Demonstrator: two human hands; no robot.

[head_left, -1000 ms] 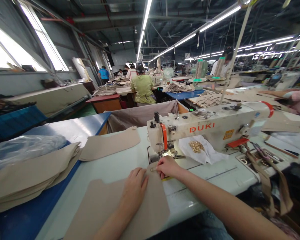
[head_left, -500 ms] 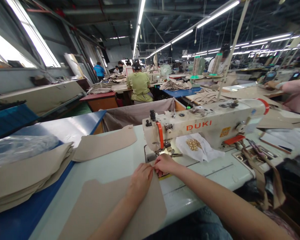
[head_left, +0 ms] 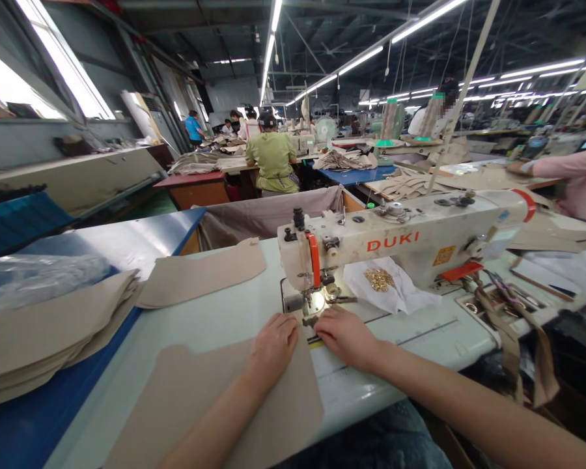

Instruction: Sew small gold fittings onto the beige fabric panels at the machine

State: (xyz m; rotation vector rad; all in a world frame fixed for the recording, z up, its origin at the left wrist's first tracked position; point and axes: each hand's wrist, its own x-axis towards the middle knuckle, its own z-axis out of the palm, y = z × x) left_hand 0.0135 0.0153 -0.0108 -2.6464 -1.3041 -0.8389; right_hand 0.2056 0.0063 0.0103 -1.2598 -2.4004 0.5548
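Sewing machine (head_left: 410, 231) and gold pieces (head_left: 379, 279) sit beyond left hand (head_left: 275, 344) and right hand (head_left: 348, 339), each grip unclear.

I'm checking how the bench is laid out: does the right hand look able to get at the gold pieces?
Probably yes: the right hand is close by, and the gold pieces lie uncovered on a white sheet. The machine rises behind them, seemingly leaving the near side free.

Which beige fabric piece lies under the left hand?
The front piece, nearest the wearer; the left hand rests on it, while the single piece behind and the stack at far left are untouched.
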